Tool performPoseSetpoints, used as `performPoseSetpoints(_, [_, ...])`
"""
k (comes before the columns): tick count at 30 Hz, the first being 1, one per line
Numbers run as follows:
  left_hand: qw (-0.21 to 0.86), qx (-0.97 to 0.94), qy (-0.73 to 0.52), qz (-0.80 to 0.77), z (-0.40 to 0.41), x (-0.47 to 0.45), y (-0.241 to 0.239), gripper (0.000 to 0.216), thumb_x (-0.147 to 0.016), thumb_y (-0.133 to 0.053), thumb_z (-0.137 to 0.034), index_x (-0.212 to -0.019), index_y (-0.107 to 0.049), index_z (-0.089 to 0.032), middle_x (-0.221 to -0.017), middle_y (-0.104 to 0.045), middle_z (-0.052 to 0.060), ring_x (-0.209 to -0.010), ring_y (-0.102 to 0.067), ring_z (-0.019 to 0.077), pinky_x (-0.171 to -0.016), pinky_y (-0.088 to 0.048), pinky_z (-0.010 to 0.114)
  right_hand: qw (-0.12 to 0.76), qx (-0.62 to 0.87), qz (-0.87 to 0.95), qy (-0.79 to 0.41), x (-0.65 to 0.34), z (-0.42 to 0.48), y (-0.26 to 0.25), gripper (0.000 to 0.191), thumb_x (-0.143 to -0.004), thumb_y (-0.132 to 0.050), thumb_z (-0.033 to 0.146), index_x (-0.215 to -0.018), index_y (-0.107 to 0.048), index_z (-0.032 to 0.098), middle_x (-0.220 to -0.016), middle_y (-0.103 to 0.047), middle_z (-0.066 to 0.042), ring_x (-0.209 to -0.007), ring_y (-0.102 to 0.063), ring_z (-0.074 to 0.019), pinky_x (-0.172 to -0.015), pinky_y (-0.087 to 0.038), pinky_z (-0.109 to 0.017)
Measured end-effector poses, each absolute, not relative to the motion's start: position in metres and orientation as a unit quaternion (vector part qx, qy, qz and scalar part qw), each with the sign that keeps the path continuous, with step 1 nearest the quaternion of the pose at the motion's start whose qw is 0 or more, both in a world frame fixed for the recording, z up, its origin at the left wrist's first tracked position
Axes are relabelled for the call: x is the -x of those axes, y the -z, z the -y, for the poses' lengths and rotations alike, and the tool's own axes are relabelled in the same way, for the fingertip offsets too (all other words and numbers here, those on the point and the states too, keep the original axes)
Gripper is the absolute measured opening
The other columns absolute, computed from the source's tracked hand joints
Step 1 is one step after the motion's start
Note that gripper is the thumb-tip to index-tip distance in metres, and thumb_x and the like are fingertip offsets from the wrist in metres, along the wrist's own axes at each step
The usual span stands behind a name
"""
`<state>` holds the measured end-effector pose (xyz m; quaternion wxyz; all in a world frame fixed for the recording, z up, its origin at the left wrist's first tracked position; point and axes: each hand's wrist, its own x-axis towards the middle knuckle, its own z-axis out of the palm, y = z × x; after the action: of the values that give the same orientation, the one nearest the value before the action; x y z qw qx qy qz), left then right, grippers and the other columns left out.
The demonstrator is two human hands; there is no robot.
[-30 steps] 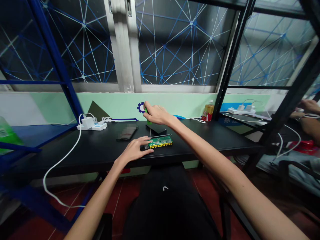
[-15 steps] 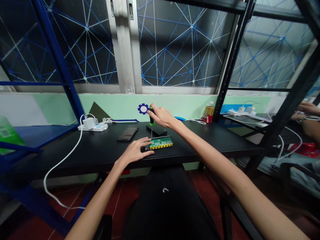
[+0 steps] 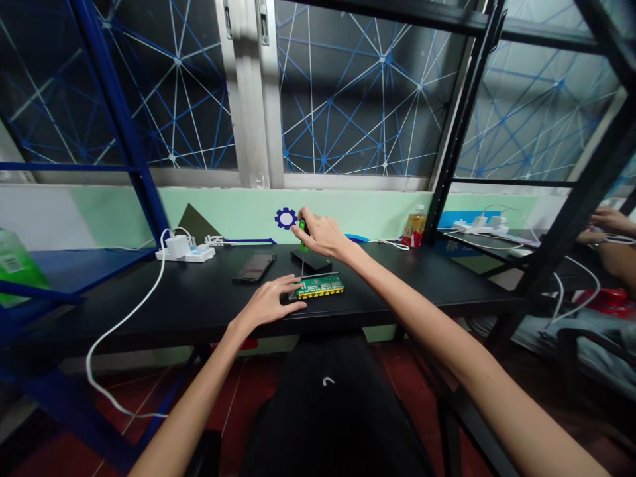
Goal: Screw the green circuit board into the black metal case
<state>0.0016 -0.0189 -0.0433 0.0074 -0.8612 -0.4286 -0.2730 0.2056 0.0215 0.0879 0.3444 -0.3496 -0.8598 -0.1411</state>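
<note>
My right hand [image 3: 324, 233] is closed round the green and black handle of a screwdriver [image 3: 303, 242]. The screwdriver stands nearly upright, its thin shaft reaching down to the left part of a green circuit board [image 3: 322, 283] with a row of yellow connectors along its near edge. Its tip is too small to make out against the board. My left hand [image 3: 268, 298] grips the board's left end, with the thumb at the near side and the fingers over the far side. That end of the board is partly hidden by the fingers.
Behind the board lies a flat black case [image 3: 320, 262]; a phone [image 3: 254, 267] is left of it. A white power strip [image 3: 186, 252] with a trailing cable stands at the desk's left. A drink bottle [image 3: 414, 225] stands back right. Another person's arm [image 3: 616, 248] shows far right.
The screwdriver's handle has turned in my right hand, so more of its green side faces me. My left hand and the board have stayed in place.
</note>
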Motion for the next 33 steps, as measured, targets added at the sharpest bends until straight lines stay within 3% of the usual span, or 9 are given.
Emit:
performPoseSetpoints(3, [0.010,0.863,0.273,0.426,0.019,-0.002,0.042,0.053,-0.084,-0.064,-0.062,-0.121,-0.071,-0.025,-0.138,-0.063,0.008,-0.132,-0.055,0.0287,-0.110,-0.044,0.046,0.326,0.359,0.864,0.139,-0.208,-0.021,-0.090,0.033,-0.097,-0.035,0.033,-0.121,-0.049,0.015,-0.109,-0.070,-0.014,-0.070,-0.056,-0.0221,-0.064,-0.033,-0.034])
performPoseSetpoints(6, [0.012,0.865,0.274,0.420,0.020,-0.002,0.041,0.052,-0.085,-0.064,-0.061,-0.121,-0.071,-0.025,-0.136,-0.064,0.008,-0.132,-0.054,0.0283,-0.110,-0.044,0.046,0.341,0.349,0.864,0.125,-0.208,-0.027,-0.089,0.035,-0.096,-0.039,0.035,-0.123,-0.047,0.015,-0.114,-0.068,-0.015,-0.080,-0.059,-0.0237,-0.067,-0.036,-0.033])
performPoseSetpoints(10, [0.012,0.868,0.270,0.417,0.021,-0.002,0.041,0.052,-0.085,-0.064,-0.060,-0.120,-0.072,-0.022,-0.135,-0.064,0.009,-0.133,-0.053,0.0280,-0.110,-0.043,0.045,0.356,0.371,0.848,0.128,-0.204,-0.032,-0.085,0.041,-0.096,-0.044,0.048,-0.121,-0.047,0.015,-0.100,-0.070,-0.014,-0.078,-0.060,-0.0231,-0.065,-0.035,-0.033])
performPoseSetpoints(13, [0.013,0.867,0.270,0.419,0.021,-0.002,0.041,0.052,-0.085,-0.064,-0.060,-0.121,-0.071,-0.023,-0.135,-0.064,0.009,-0.133,-0.053,0.0278,-0.110,-0.044,0.046,0.340,0.394,0.842,0.138,-0.203,-0.027,-0.085,0.042,-0.100,-0.036,0.052,-0.117,-0.049,0.015,-0.088,-0.070,-0.012,-0.071,-0.059,-0.0225,-0.063,-0.033,-0.033])
performPoseSetpoints(16, [0.015,0.865,0.271,0.421,0.020,-0.002,0.042,0.051,-0.085,-0.064,-0.060,-0.121,-0.071,-0.024,-0.137,-0.063,0.008,-0.132,-0.054,0.0280,-0.110,-0.044,0.046,0.332,0.386,0.851,0.131,-0.206,-0.020,-0.090,0.037,-0.102,-0.029,0.043,-0.116,-0.049,0.015,-0.095,-0.071,-0.013,-0.069,-0.057,-0.0214,-0.063,-0.033,-0.033])
performPoseSetpoints(20, [0.015,0.863,0.271,0.427,0.021,-0.002,0.041,0.055,-0.084,-0.064,-0.062,-0.123,-0.071,-0.024,-0.139,-0.061,0.009,-0.132,-0.055,0.0278,-0.109,-0.044,0.045,0.331,0.357,0.869,0.092,-0.209,-0.021,-0.096,0.029,-0.100,-0.035,0.036,-0.113,-0.053,0.017,-0.093,-0.070,-0.009,-0.073,-0.056,-0.0198,-0.065,-0.032,-0.031])
performPoseSetpoints(26, [0.011,0.862,0.268,0.430,0.020,-0.002,0.041,0.055,-0.083,-0.063,-0.064,-0.123,-0.071,-0.026,-0.140,-0.061,0.007,-0.132,-0.054,0.0284,-0.110,-0.043,0.045,0.325,0.371,0.861,0.126,-0.204,-0.024,-0.097,0.041,-0.098,-0.041,0.055,-0.106,-0.056,0.019,-0.082,-0.068,-0.009,-0.073,-0.057,-0.0220,-0.065,-0.032,-0.032])
performPoseSetpoints(33, [0.006,0.861,0.268,0.433,0.020,-0.001,0.042,0.057,-0.084,-0.064,-0.063,-0.125,-0.069,-0.026,-0.141,-0.060,0.007,-0.133,-0.054,0.0287,-0.110,-0.043,0.045,0.275,0.381,0.879,0.082,-0.196,-0.023,-0.104,0.033,-0.098,-0.034,0.033,-0.123,-0.048,0.015,-0.114,-0.069,-0.016,-0.084,-0.059,-0.0256,-0.070,-0.037,-0.035])
